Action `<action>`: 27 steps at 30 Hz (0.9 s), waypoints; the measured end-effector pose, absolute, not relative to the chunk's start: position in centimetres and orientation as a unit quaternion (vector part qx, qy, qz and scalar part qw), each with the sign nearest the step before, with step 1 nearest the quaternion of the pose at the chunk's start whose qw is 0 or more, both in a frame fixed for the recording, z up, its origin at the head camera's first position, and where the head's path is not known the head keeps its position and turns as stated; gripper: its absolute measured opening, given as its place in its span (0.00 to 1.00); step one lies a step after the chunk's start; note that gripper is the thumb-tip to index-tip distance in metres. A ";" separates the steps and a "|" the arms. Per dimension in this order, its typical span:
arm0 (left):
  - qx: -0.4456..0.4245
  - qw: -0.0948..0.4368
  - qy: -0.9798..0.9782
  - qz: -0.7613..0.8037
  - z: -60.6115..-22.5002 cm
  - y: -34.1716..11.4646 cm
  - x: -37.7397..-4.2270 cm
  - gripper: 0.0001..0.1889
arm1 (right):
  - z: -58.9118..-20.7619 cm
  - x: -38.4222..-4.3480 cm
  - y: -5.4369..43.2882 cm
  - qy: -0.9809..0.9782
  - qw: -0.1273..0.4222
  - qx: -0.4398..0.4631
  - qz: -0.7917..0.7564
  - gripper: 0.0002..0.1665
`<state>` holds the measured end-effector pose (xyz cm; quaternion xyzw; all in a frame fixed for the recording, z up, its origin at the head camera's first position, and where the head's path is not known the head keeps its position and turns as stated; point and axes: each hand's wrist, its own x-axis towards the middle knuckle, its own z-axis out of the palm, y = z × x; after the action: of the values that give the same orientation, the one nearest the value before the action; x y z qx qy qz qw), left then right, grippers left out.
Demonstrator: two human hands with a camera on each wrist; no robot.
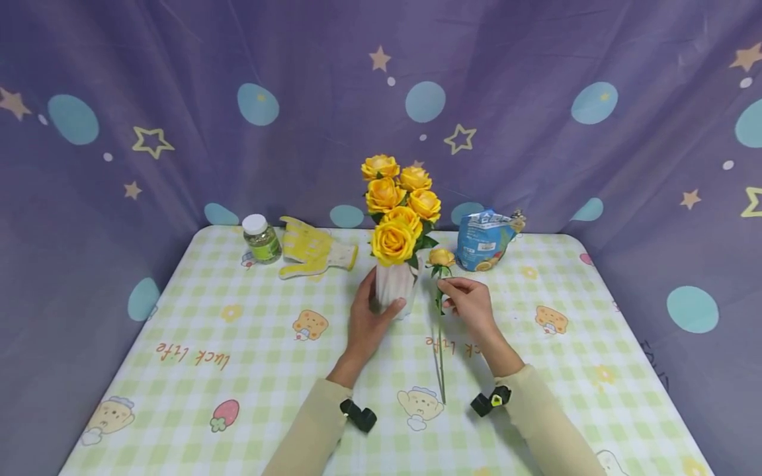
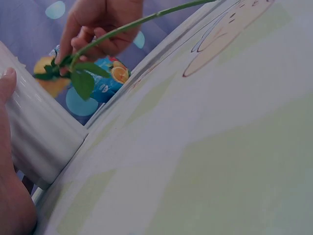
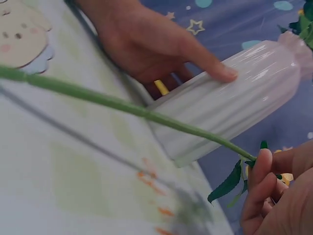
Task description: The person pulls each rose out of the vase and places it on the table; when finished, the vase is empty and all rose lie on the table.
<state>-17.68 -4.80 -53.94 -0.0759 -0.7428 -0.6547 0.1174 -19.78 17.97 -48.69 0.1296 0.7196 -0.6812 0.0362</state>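
So the loose yellow rose is up off the surface, bloom just right of the vase, long green stem slanting down toward the person. The right hand has it pinched between thumb and fingers, just under the bloom. Left hand is wrapped around the vase, thumb across the front. The vase is glossy, whitish-pink and upright, with a bunch of yellow roses in it — I count six blooms.

Other containers: a clear jar with a white lid and green label, can't tell what's inside, and a blue bag with fruit printed on it. Text on both is too small to read. A yellow and white glove lies beside the jar.

The surface has a green-and-white checked cover with cartoon characters and "luck life" upside down. Purple curtain behind — stars and blue ovals all over.
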 end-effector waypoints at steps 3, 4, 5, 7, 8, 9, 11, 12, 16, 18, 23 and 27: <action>-0.076 0.116 -0.743 -0.655 -53.8 -4.7 -17.7 0.46 | -49.6 -19.8 17.6 0.724 0.049 0.130 -0.676 0.16; -0.077 0.116 -0.743 -0.655 -53.8 -4.7 -17.7 0.46 | -49.9 -19.8 17.5 0.724 0.054 0.130 -0.675 0.16; -0.078 0.118 -0.742 -0.655 -53.8 -4.7 -17.7 0.46 | -50.1 -19.8 17.4 0.724 0.059 0.129 -0.675 0.16; -0.080 0.119 -0.742 -0.655 -53.8 -4.7 -17.7 0.46 | -50.5 -19.6 17.2 0.726 0.067 0.128 -0.673 0.17; -0.080 0.120 -0.742 -0.655 -53.8 -4.7 -17.7 0.46 | -50.7 -19.6 17.1 0.729 0.070 0.126 -0.669 0.18; -0.080 0.121 -0.741 -0.655 -53.9 -4.7 -17.6 0.46 | -50.8 -19.5 17.0 0.731 0.073 0.125 -0.667 0.18; -0.080 0.123 -0.741 -0.656 -53.9 -4.8 -17.6 0.46 | -51.1 -19.3 16.8 0.739 0.073 0.123 -0.658 0.18; -0.078 0.122 -0.742 -0.655 -53.9 -4.8 -17.6 0.46 | -51.2 -19.3 16.7 0.745 0.070 0.122 -0.652 0.17; -0.077 0.122 -0.740 -0.657 -53.8 -4.8 -17.5 0.46 | -51.9 -19.2 16.4 0.779 0.056 0.110 -0.615 0.16; -0.079 0.121 -0.738 -0.659 -53.8 -4.8 -17.5 0.45 | -52.2 -19.1 16.4 0.793 0.048 0.101 -0.599 0.15; -0.080 0.117 -0.738 -0.660 -53.9 -4.7 -17.5 0.45 | -52.6 -19.0 16.5 0.804 0.031 0.081 -0.588 0.12; -0.076 0.115 -0.737 -0.661 -53.8 -4.6 -17.5 0.46 | -52.8 -18.9 16.5 0.806 0.023 0.061 -0.589 0.13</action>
<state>-17.50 -4.61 -53.85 -0.0756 -0.7373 -0.6614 0.1150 -18.86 16.49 -52.78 0.0611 0.8057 -0.5887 0.0233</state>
